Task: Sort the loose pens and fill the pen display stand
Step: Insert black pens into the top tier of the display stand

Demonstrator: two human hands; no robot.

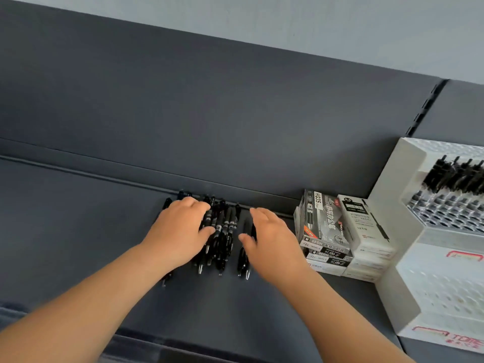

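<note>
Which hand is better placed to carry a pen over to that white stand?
Likely the right hand: it sits at the right edge of the loose pens, nearest the display stand, with only the pen boxes between. The left hand lies over the pile's left part, farther away.

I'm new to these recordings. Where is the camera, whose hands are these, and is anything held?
No machine here: a person works bare-handed, and the one picture comes from a camera on their head, looking down. The left hand lies on a pile of black pens on a dark shelf; the right hand is beside the pile, fingers straight. Neither plainly grips a pen. To the right stand pen boxes, then a white stand holding a row of pens near its top.
</note>
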